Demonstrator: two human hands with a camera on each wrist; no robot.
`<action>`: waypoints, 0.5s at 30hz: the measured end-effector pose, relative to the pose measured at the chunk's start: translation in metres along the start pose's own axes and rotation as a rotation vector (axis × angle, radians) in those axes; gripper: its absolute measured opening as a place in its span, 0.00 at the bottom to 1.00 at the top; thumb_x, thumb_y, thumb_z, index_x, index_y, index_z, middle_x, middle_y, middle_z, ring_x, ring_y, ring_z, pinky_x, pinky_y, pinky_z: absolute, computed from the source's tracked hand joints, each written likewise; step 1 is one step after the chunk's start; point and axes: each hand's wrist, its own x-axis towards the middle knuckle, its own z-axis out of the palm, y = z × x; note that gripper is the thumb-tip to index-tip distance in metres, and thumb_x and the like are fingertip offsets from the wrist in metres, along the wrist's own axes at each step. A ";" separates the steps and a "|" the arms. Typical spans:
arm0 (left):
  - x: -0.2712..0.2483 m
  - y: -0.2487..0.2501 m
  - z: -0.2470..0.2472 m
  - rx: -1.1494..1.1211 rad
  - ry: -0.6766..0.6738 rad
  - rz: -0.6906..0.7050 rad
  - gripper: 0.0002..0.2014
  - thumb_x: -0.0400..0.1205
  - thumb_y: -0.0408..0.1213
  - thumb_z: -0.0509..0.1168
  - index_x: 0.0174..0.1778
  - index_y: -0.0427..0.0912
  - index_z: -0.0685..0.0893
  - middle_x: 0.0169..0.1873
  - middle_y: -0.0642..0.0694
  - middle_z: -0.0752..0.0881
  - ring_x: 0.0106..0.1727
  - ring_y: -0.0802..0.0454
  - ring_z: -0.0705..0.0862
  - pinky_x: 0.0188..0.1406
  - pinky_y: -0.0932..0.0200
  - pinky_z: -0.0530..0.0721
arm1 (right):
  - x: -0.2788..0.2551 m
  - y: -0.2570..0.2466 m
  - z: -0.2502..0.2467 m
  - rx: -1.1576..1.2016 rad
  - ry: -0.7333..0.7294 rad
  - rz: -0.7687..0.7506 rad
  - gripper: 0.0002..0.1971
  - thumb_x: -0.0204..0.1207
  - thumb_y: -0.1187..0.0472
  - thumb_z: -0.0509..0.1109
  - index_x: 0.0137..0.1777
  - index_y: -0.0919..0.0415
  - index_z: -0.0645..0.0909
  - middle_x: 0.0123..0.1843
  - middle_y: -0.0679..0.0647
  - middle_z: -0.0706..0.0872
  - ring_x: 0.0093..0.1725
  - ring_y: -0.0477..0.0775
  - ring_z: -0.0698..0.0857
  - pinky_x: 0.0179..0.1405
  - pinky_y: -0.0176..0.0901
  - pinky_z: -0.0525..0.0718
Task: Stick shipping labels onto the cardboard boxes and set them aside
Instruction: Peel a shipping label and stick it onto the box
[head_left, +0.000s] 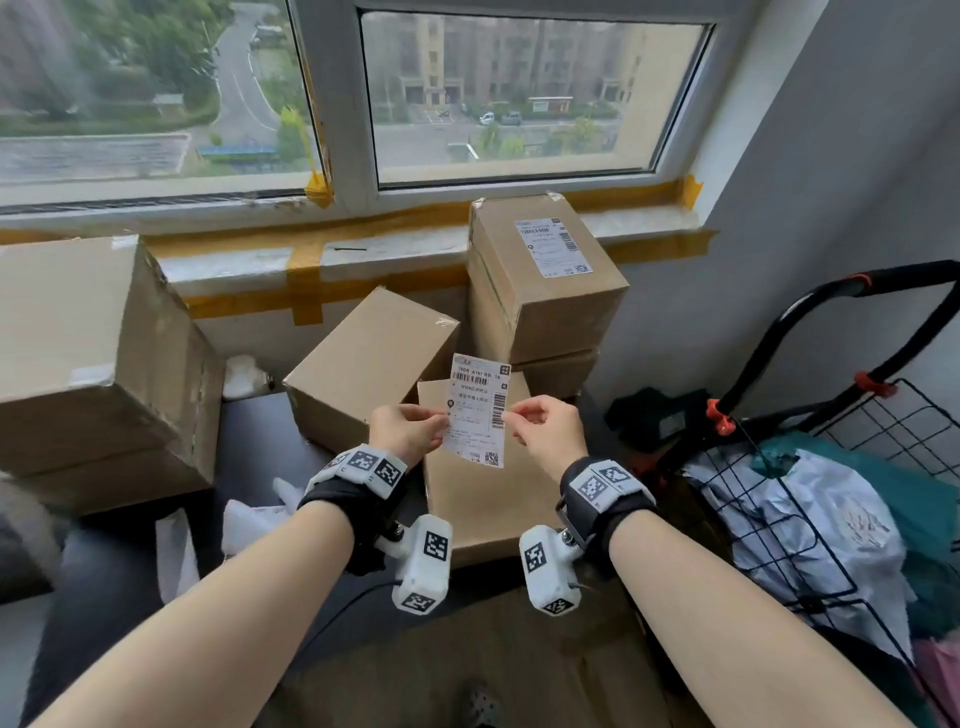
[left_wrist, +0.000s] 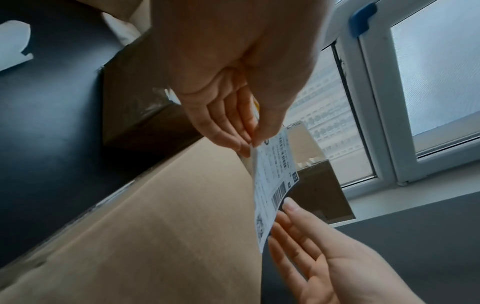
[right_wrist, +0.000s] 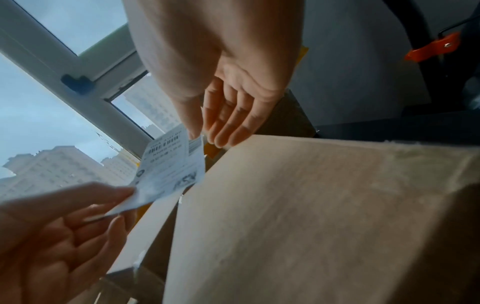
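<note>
1. Shipping label (head_left: 477, 410) at frame centre, pinched at its left edge by left hand (head_left: 408, 431) and at its right edge by right hand (head_left: 550, 434), above unlabelled cardboard box (head_left: 483, 509).
2. Wire cart (head_left: 810, 499) at lower right, containing grey plastic bags (head_left: 810, 525).
3. Labelled box (head_left: 545, 275) at upper centre.

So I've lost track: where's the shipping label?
Head view, centre: shipping label pinched between left hand and right hand, above the unlabelled box.

Dark, smooth tabletop (head_left: 249, 447) below the window. Resting directly on it: large brown cardboard box (head_left: 93, 364) at left, tilted plain cardboard box (head_left: 363, 364) in the middle, plain flat-topped cardboard box (head_left: 483, 499) nearest, white paper scraps (head_left: 244, 519) front-left.
</note>
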 end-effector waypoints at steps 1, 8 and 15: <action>-0.001 -0.004 0.002 0.004 0.010 -0.012 0.07 0.77 0.27 0.70 0.48 0.27 0.85 0.47 0.33 0.87 0.46 0.44 0.86 0.41 0.64 0.87 | 0.002 0.004 0.000 -0.001 -0.033 0.017 0.03 0.73 0.61 0.75 0.42 0.57 0.83 0.44 0.55 0.89 0.42 0.52 0.87 0.50 0.46 0.88; 0.002 -0.028 0.018 0.058 0.048 -0.083 0.04 0.76 0.28 0.72 0.41 0.30 0.85 0.44 0.34 0.87 0.39 0.46 0.88 0.36 0.64 0.89 | 0.011 0.023 0.005 -0.032 -0.114 0.048 0.08 0.72 0.65 0.75 0.36 0.52 0.82 0.44 0.56 0.89 0.48 0.58 0.89 0.54 0.55 0.88; -0.001 -0.042 0.029 0.186 0.129 -0.100 0.10 0.74 0.34 0.74 0.29 0.41 0.83 0.35 0.38 0.90 0.36 0.44 0.89 0.47 0.46 0.90 | 0.013 0.027 0.000 -0.153 -0.070 0.064 0.07 0.70 0.62 0.77 0.42 0.56 0.81 0.42 0.51 0.86 0.47 0.52 0.87 0.53 0.48 0.87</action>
